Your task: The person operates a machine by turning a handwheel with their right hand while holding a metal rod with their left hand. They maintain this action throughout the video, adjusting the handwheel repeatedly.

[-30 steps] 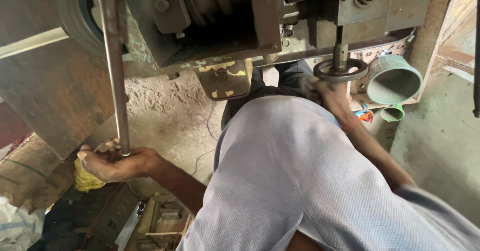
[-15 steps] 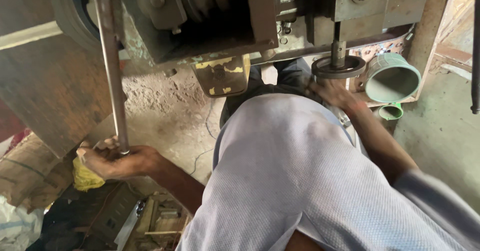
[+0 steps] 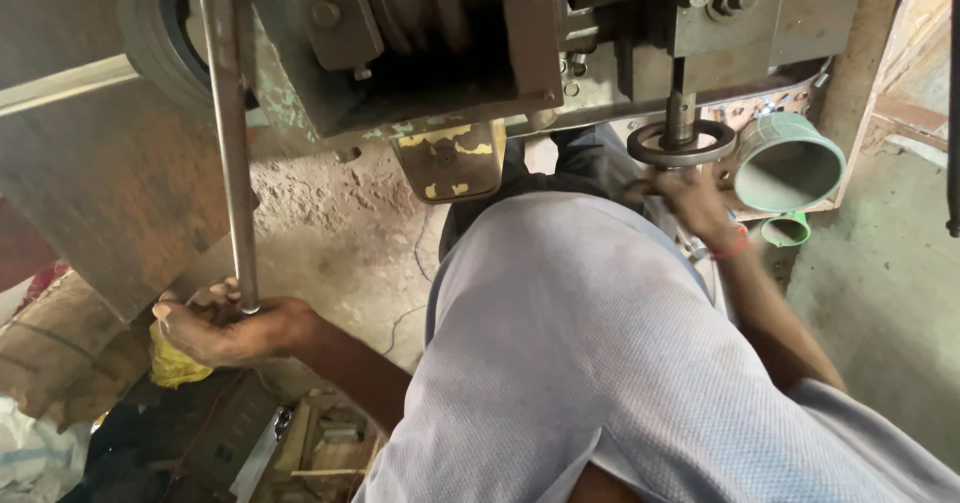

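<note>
Lever rod (image 3: 232, 143): bare steel, smooth, dull sheen. Handwheel (image 3: 681, 144) at 1 o'clock: dark metal, matt. Machine housing (image 3: 420, 43): cast metal, paint worn, greasy. Pipe (image 3: 790, 163): green plastic, smooth. Shirt (image 3: 580, 363): grey woven cloth, matt. Floor (image 3: 330, 233): rough, dusty.

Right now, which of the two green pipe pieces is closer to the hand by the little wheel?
The big green pipe, just beside the right hand. The small green pipe piece sits lower, past the wrist.
</note>
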